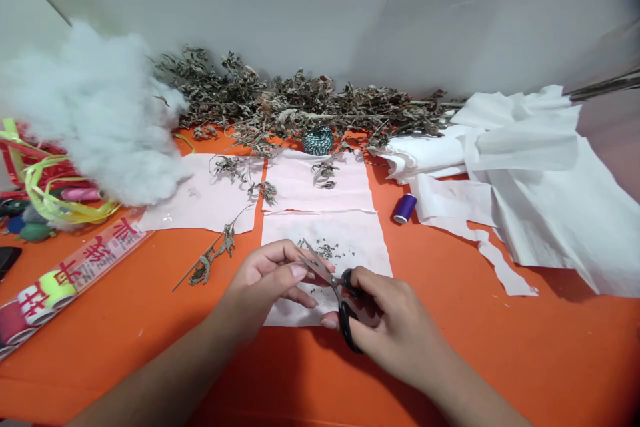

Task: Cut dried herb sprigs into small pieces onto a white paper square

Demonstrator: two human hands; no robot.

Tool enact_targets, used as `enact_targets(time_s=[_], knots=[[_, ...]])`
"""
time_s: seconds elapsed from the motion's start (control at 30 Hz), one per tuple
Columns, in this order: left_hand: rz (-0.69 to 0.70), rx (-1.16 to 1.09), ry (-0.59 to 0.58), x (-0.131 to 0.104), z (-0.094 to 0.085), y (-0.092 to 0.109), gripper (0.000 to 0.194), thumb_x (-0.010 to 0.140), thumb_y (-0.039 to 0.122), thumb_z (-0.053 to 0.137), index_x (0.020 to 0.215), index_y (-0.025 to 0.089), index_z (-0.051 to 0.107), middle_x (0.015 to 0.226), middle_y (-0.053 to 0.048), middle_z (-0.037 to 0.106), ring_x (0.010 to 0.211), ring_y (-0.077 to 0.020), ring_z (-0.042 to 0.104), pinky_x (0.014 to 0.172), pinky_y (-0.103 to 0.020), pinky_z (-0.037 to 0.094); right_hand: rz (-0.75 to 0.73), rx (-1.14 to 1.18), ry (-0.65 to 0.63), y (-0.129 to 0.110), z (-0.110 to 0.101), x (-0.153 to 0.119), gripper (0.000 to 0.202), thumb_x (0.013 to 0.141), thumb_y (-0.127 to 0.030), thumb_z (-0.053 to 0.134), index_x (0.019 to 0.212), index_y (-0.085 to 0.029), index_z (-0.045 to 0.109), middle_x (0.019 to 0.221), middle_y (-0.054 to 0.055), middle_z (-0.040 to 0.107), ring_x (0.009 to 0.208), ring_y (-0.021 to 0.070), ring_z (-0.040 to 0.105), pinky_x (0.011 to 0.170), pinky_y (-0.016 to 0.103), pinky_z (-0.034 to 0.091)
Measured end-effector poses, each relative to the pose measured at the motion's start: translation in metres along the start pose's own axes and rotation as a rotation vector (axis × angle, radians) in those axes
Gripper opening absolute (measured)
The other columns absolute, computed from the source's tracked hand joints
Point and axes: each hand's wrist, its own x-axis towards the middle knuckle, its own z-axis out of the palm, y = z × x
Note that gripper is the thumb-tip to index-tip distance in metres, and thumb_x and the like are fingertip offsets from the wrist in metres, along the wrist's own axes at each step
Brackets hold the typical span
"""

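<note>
Black-handled scissors (345, 310) are held over the lower white cloth (360, 233), their blades parted and the handles gripped by the fingers and thumb of the right hand (395, 320). The left hand (270, 277) is held beside the blades, thumb and fingers curled; whether anything is pinched there cannot be told. Dark leaf crumbs (327, 250) are scattered on that cloth; a dried sprig (205, 263) is seen to its left, purple thread (405, 208) to its right, and dried stalks (300, 103) are piled beyond.
</note>
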Motion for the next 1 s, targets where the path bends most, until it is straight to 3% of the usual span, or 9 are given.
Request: enact_targets(time_s=[0.23, 0.47, 0.83, 1.0], knots=[[0.005, 0.064, 0.056, 0.0004, 0.0027, 0.0015, 0.014, 0.081, 0.027, 0.070, 0.083, 0.014, 0.072, 0.097, -0.011, 0.076, 0.086, -0.0198, 0.071, 0.060, -0.020, 0.058, 0.010, 0.021, 0.002, 0.0045, 0.0021, 0.0014, 0.032, 0.079, -0.019, 0.060, 0.065, -0.023, 0.032, 0.055, -0.009, 0.034, 0.050, 0.0084, 0.028, 0.047, 0.020, 0.023], [-0.008, 0.006, 0.009, 0.0001, 0.0001, -0.0002, 0.012, 0.081, 0.024, 0.070, 0.074, 0.015, 0.067, 0.095, -0.009, 0.077, 0.082, -0.0183, 0.072, 0.061, -0.020, 0.058, 0.031, 0.052, -0.025, 0.0004, 0.0002, 0.0002, 0.038, 0.074, -0.030, 0.071, 0.069, -0.024, 0.034, 0.057, -0.009, 0.035, 0.052, 0.0087, 0.026, 0.046, 0.019, 0.024], [0.011, 0.030, 0.028, 0.0003, 0.0036, 0.0019, 0.010, 0.083, 0.024, 0.069, 0.084, 0.015, 0.074, 0.095, -0.008, 0.077, 0.084, -0.0165, 0.071, 0.061, -0.017, 0.059, 0.019, 0.046, -0.014, 0.0028, 0.0001, 0.0003, 0.031, 0.079, -0.022, 0.061, 0.066, -0.023, 0.033, 0.056, -0.009, 0.034, 0.051, 0.0084, 0.028, 0.047, 0.020, 0.024], [0.004, -0.013, -0.019, -0.0005, 0.0003, 0.0007, 0.009, 0.085, 0.021, 0.068, 0.077, 0.016, 0.071, 0.095, -0.005, 0.077, 0.082, -0.0149, 0.072, 0.063, -0.018, 0.060, 0.047, 0.068, -0.046, -0.0004, -0.0001, 0.0010, 0.037, 0.075, -0.030, 0.071, 0.068, -0.023, 0.034, 0.057, -0.009, 0.035, 0.052, 0.0086, 0.028, 0.046, 0.019, 0.024]])
